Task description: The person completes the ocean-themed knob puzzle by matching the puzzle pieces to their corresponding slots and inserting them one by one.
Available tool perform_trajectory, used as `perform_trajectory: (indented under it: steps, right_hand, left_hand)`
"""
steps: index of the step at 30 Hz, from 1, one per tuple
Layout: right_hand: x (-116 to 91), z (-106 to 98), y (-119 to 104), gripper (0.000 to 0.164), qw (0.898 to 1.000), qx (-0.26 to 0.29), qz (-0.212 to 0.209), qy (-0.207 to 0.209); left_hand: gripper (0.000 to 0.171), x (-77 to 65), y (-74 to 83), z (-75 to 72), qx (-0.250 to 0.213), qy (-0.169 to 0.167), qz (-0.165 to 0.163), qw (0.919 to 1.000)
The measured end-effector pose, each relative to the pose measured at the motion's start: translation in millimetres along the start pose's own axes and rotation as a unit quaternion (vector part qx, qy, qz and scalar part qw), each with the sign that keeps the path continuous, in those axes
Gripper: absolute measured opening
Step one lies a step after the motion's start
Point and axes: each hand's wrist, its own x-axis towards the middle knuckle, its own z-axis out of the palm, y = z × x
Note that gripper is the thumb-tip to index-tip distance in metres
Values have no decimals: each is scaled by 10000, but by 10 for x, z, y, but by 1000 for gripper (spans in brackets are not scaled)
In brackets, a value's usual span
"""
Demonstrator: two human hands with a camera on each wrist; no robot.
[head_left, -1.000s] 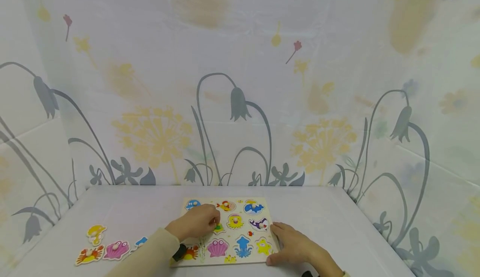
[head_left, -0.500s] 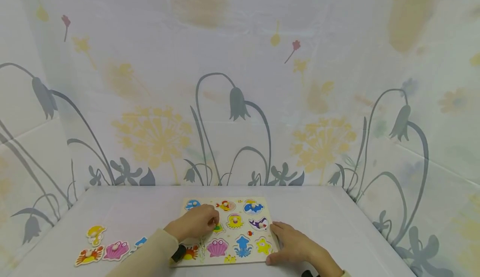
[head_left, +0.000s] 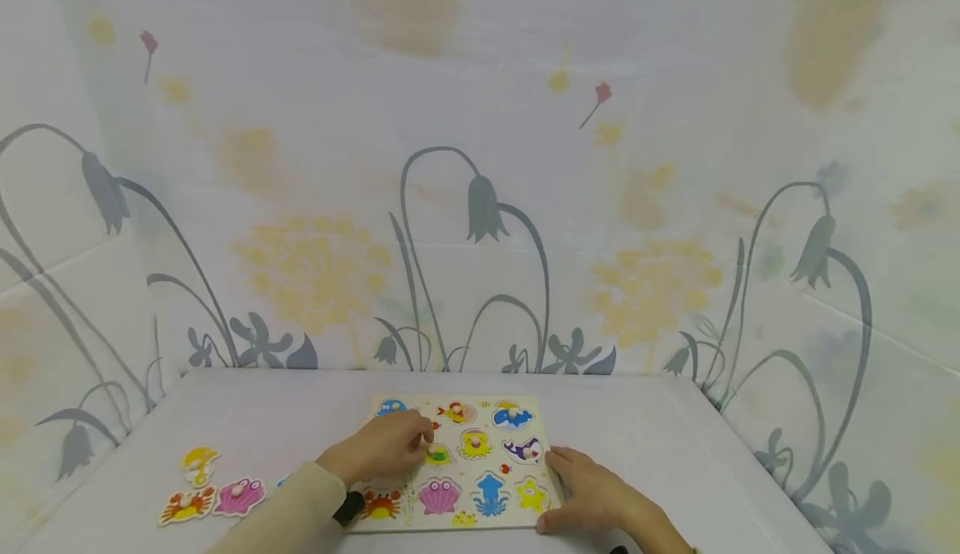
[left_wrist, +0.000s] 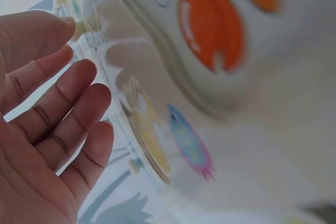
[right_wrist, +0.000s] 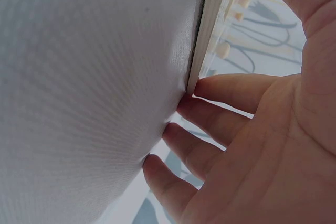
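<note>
My left hand (head_left: 378, 447) is over the left half of a wooden knob puzzle board (head_left: 474, 474). Its thumb and fingertips are beside a green-and-yellow piece (head_left: 438, 456) whose knob shows. In the left wrist view the fingers are loosely bent and spread, with nothing gripped. On the board's right side, my right hand (head_left: 596, 491) rests with its thumb at the near corner. The right wrist view shows its straight fingers touching the white tablecloth (right_wrist: 94, 98) and the board's edge (right_wrist: 203, 40).
Left of the board lie a yellow seahorse piece (head_left: 198, 465), a crab piece (head_left: 187, 505) and a pink shell piece (head_left: 240, 496). The left sleeve (head_left: 288, 508) nearly covers a blue piece. A whale piece (head_left: 512, 415) and octopus piece (head_left: 475, 444) sit in the board.
My left hand has drawn slightly left, and more of the green-and-yellow piece shows. The right hand stays at the board's edge. The whole head view has shifted a little.
</note>
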Motion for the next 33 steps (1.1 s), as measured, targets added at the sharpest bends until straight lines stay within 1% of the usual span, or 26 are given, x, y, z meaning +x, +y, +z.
perform_trajectory:
  steps: [5, 10, 13, 17, 22, 26, 29, 31, 33]
  right_hand:
    - [-4, 11, 31, 97, 10000, 11, 2, 20]
    - [5, 8, 43, 98, 10000, -1, -10, 17]
    - [2, 7, 50, 98, 10000, 6, -28, 11]
    - [13, 8, 52, 98, 10000, 38, -11, -33]
    - [25, 20, 43, 97, 10000, 20, -36, -36]
    - [22, 24, 34, 97, 10000, 33, -60, -28]
    - [18, 22, 33, 96, 10000, 65, 5, -51]
    - [16, 18, 37, 96, 10000, 55, 25, -51]
    - [15, 14, 40, 97, 10000, 29, 38, -55]
  left_hand:
    - [10, -93, -31, -43, 56, -2, -179, 9998]
    - [12, -238, -60, -121, 148, 93, -334, 9993]
    - [14, -340, -96, -161, 69, 95, -515, 9986]
    - [14, -493, -174, -217, -14, 159, -663, 9977]
    - [15, -668, -278, -293, 186, 248, -769, 9966]
    - [16, -787, -367, -352, 305, 333, -775, 9960]
    - [16, -868, -439, -386, 373, 356, -891, 9947]
    - [17, -918, -485, -403, 395, 342, -1100, 9926]
    - [17, -974, -539, -420, 403, 385, -1136, 9920]
